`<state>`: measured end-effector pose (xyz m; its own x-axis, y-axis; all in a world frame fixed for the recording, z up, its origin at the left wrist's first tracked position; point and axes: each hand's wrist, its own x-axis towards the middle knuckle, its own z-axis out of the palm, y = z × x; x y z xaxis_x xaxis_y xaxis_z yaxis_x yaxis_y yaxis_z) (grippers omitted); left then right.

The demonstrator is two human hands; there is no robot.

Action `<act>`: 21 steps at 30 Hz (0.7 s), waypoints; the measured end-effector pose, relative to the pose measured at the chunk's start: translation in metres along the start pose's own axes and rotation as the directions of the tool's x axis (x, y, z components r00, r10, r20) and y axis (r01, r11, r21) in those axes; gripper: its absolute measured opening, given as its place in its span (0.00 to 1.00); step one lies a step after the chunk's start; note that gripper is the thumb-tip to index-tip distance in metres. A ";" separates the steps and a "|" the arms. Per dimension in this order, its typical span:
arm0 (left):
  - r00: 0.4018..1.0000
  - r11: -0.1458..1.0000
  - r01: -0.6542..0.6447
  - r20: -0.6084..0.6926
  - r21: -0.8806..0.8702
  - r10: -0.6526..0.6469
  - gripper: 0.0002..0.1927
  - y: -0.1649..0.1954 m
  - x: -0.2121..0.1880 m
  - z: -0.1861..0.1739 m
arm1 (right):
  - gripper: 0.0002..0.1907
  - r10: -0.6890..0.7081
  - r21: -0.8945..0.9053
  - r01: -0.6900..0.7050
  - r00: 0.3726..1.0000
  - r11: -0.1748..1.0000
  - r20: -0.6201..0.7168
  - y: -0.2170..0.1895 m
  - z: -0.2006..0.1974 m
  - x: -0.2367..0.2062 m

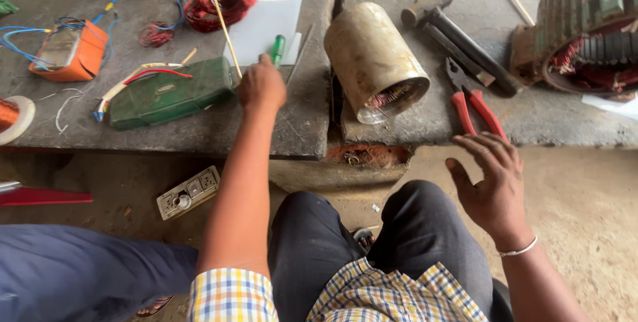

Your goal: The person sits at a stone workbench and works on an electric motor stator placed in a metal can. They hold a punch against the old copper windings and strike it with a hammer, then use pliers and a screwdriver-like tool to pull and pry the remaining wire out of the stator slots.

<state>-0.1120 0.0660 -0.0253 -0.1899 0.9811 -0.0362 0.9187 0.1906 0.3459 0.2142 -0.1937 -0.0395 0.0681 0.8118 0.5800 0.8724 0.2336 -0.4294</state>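
While reaching across the table point(199, 129), keep left hand point(261, 86) pinched on the thin stick point(222, 23) beside the screwdriver point(278, 49); hold right hand point(492, 182) spread, empty, near the pliers point(475, 106). Steady the stick above the green case point(169, 96).

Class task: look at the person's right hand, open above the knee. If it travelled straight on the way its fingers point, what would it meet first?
Probably the red-handled pliers on the concrete slab: the right hand points up towards their handles, though depth is unclear.
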 end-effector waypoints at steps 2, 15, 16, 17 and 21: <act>0.994 0.999 -0.053 -0.092 -0.006 0.052 0.13 -0.003 -0.023 -0.018 | 0.18 0.019 0.051 -0.018 0.999 0.999 -0.030 0.001 -0.012 -0.007; 0.269 0.358 -0.910 0.357 -0.211 0.894 0.08 0.067 -0.240 -0.006 | 0.26 -0.003 0.549 -0.271 0.895 0.791 0.445 -0.043 -0.002 -0.058; 0.223 0.322 -0.925 0.396 -0.203 0.891 0.09 0.072 -0.236 0.000 | 0.22 0.091 0.500 -0.362 0.869 0.787 0.486 -0.042 -0.001 -0.063; 0.191 0.233 -0.957 0.231 -0.172 0.954 0.08 0.075 -0.227 0.003 | 0.24 0.173 0.476 -0.457 0.832 0.752 0.527 -0.039 -0.002 -0.066; 0.319 0.290 -0.947 -0.290 -0.138 0.902 0.13 0.106 -0.131 -0.012 | 0.26 0.358 0.267 -0.544 0.777 0.796 0.518 -0.013 -0.028 -0.063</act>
<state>0.0061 -0.0431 0.0269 0.6683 0.4754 0.5721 0.3985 -0.8783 0.2643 0.2126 -0.2632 -0.0513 0.1144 0.9915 -0.0613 0.5281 -0.1129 -0.8416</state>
